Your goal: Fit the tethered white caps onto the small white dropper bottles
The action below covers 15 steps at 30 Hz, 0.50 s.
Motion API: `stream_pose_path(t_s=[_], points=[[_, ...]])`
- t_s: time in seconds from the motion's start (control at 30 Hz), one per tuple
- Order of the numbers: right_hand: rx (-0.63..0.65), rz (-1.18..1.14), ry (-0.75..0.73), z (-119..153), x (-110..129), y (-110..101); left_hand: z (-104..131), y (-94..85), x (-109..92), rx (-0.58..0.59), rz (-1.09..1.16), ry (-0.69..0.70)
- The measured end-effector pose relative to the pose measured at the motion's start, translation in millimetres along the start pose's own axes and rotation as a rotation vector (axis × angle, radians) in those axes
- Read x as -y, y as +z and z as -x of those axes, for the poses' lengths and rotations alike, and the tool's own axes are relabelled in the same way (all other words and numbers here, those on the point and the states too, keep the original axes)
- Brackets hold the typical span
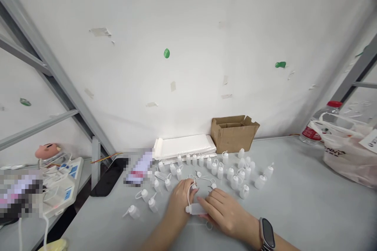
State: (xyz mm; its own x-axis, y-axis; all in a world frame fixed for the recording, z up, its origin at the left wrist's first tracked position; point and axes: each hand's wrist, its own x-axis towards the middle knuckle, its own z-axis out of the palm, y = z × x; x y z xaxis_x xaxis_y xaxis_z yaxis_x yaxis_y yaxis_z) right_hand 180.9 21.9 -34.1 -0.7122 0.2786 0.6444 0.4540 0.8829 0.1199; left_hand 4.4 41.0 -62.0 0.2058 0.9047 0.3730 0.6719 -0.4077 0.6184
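Observation:
Near the table's front, my right hand, with a watch on its wrist, has its fingers closed round a small translucent bottle that lies on its side, its neck pointing left. My left hand is beside the bottle's neck, fingers curled, with a white cap at its fingertips; a thin strap loops from the cap down to the neck. Another loose cap with a strap lies just above my right hand. Many similar small bottles stand in a spread behind and on both sides of my hands.
Behind the bottles are a stack of white packs and an open cardboard box. A black phone lies at the left. At the right are a plastic bag and a red-capped bottle. A power strip is far left.

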Motion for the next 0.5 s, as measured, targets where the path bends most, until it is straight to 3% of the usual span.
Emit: stream_pose_path(t_s=[0.17, 0.23, 0.37, 0.43, 0.5], points=[[-0.001, -0.12, 0.075, 0.6, 3.2, -0.8, 1.1, -7.3, -5.1, -0.03, 0.303, -0.219], [-0.038, -0.336, 0.287, -0.1, 3.5, 0.0, -0.2, -10.1, -7.2, -0.028, 0.401, -0.274], [-0.094, -1.088, 0.96, -5.3, -3.0, 1.4, -4.6, -15.6, -11.0, -0.067, 0.588, -0.327], [-0.102, -1.353, 1.119, -8.5, -7.4, 1.4, -6.5, -19.8, -13.6, -0.113, 0.634, -0.34], [-0.088, -1.413, 1.158, -11.1, -9.5, 1.1, -7.5, -25.6, -16.5, -0.155, 0.632, -0.35]])
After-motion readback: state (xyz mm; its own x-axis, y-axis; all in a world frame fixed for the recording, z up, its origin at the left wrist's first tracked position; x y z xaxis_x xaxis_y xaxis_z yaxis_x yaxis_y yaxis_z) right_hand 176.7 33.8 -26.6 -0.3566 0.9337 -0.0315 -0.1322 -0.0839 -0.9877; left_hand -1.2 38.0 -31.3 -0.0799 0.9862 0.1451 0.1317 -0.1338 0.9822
